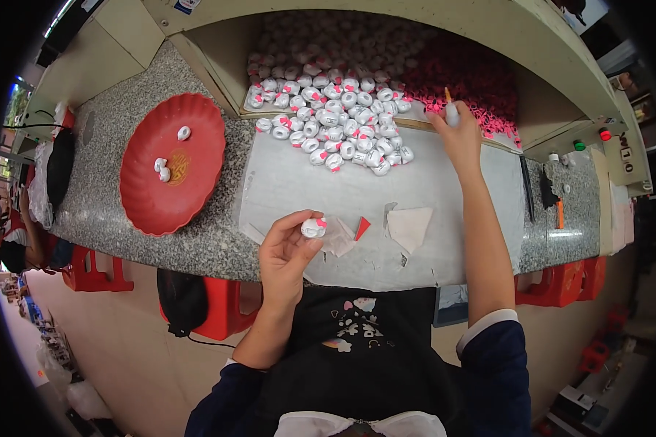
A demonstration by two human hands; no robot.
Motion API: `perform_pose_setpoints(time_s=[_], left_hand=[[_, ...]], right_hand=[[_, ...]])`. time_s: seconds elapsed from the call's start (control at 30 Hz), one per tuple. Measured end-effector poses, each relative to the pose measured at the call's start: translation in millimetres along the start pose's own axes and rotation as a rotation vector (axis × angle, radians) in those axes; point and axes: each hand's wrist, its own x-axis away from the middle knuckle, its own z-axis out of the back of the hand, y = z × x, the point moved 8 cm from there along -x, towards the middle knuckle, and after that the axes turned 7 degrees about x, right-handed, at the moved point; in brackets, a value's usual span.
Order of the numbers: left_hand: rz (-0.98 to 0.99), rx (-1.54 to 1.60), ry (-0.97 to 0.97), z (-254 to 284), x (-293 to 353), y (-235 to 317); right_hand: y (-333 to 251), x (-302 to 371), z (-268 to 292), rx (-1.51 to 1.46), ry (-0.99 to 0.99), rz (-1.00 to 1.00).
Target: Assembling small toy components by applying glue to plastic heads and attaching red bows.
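Between thumb and fingers, my left hand (280, 258) pinches a small rounded white piece (312, 231) with a pink bow on it, above the near part of the white sheet (437, 182). My right hand (461, 138) is stretched to the far right and grips a small white dropper bottle (452, 114), its orange-yellow tip pointing up. Just beyond that hand lies a heap of small pink pieces (481, 98). A large pile of similar white pieces (350, 124) spreads from the shelf opening onto the sheet; many have pink bows.
At the left a red scalloped plate (140, 178) holds a few white pieces. A folded pale cloth (410, 227) and a red scrap (362, 228) lie near the front edge. An orange-handled tool (560, 213) rests at the right. Red stools (229, 313) stand below the granite counter (95, 197).
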Motion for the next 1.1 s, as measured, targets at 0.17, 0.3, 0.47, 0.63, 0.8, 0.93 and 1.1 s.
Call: perform_pose_setpoints(time_s=[0.17, 0.3, 0.47, 0.63, 0.8, 0.93, 1.1], left_hand=[[-0.005, -0.027, -0.013, -2, -2, 0], [0.015, 0.012, 0.006, -2, 0, -1], [0.061, 0.025, -0.019, -6, 1, -8], [-0.053, -0.138, -0.16, -20, 1, -6], [-0.129, -0.329, -0.187, -25, 4, 4], [-0.231, -0.544, -0.266, -34, 8, 12], [-0.208, -0.537, -0.302, -37, 11, 11]], right_hand=[[-6, -9, -13, 0.275, 0.216, 0.095], [-5, -6, -10, 0.203, 0.178, 0.083], [-35, 46, 15, -0.707, -0.106, -0.013], [-78, 139, 1, -1.022, -0.448, -0.053], [-91, 169, -20, -1.03, -0.563, -0.003], [-88, 172, -23, -1.023, -0.528, -0.041], [-82, 175, -22, -0.982, -0.487, -0.019]])
